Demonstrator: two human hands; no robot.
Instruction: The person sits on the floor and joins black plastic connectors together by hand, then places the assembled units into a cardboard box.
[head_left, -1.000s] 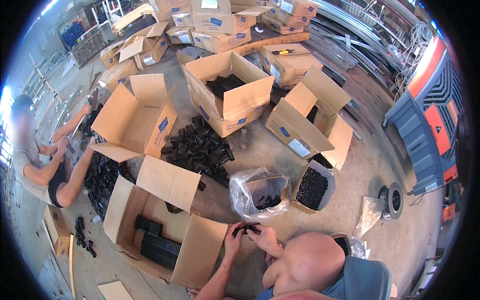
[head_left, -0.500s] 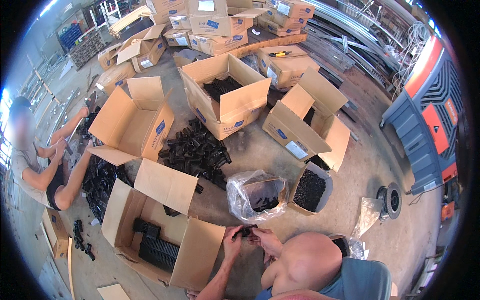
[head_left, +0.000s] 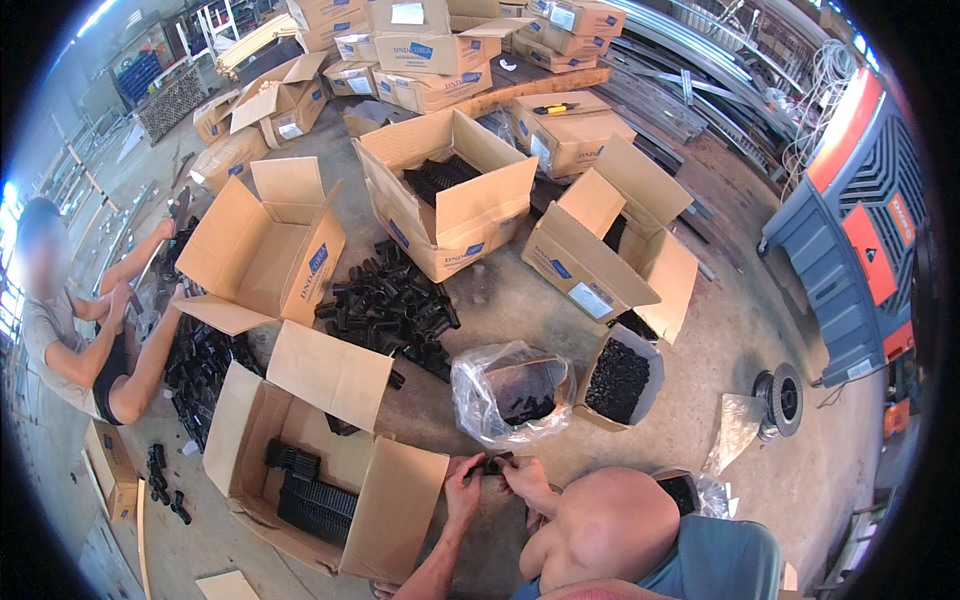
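Observation:
Both my hands meet low in the picture, in front of my bare knee (head_left: pixel 600 525). My left hand (head_left: pixel 462 492) and my right hand (head_left: pixel 528 482) pinch a small black plastic part (head_left: pixel 493 464) between their fingertips. Just beyond the hands lies a clear plastic bag (head_left: pixel 478 385) with a few black parts inside. To the left of my left hand an open cardboard box (head_left: pixel 330 375) holds rows of stacked black parts (head_left: pixel 312 500).
A small open box of tiny black pieces (head_left: pixel 620 380) stands right of the bag. A pile of black tube pieces (head_left: pixel 390 305) lies on the concrete floor among several open cardboard boxes (head_left: pixel 445 195). Another person (head_left: pixel 80 340) sits at the left. A grey and orange machine (head_left: pixel 850 240) stands at the right.
My hands stay together on the black part, with only small finger movements. The person at the left has shifted their arms a little.

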